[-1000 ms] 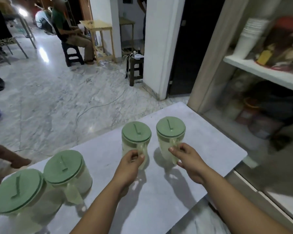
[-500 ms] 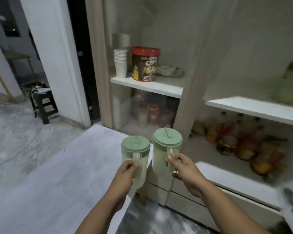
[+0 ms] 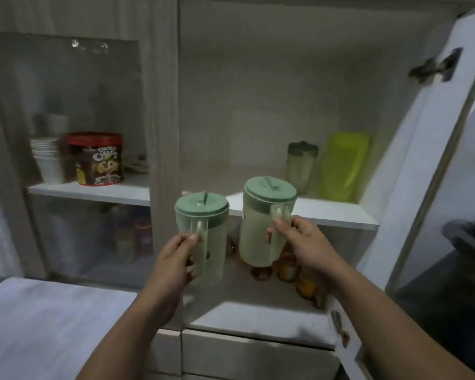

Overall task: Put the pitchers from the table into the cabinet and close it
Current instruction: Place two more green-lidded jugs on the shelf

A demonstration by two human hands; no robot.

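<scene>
Nearest the camera, two bare forearms are extended over the pale grey table top (image 3: 39,319) and the white cabinet ledge (image 3: 258,316). The left hand (image 3: 173,264) is wrapped around the handle of a translucent pale-green plastic pitcher with a round sage-green lid (image 3: 202,237), thumb pressed on the handle's upper part, fingers curled behind it; the pitcher is held upright, clear of any surface, in front of the cabinet's centre post. The right hand (image 3: 305,242) is closed likewise on the handle of a second, matching green-lidded pitcher (image 3: 266,220), carried slightly higher and tilted a little, its base in front of the edge of the white middle shelf (image 3: 340,212). Below that shelf, small orange-brown bottles (image 3: 285,270) are seen, blurred. Farther in, on the shelf's right end, a dark-lidded clear tumbler (image 3: 300,165) and a lime-yellow plastic container (image 3: 343,165) are stood. The white glazed door (image 3: 433,171) is swung open at right. Behind the left glass pane, stacked white cups (image 3: 47,157) and a red-lidded brown cereal tub (image 3: 96,160) are noted. Risks judged: the right pitcher's base could be caught on the shelf edge if not lifted enough; the tumbler could be knocked if it is pushed too deep; the left pitcher could strike the post unless shifted rightward.
</scene>
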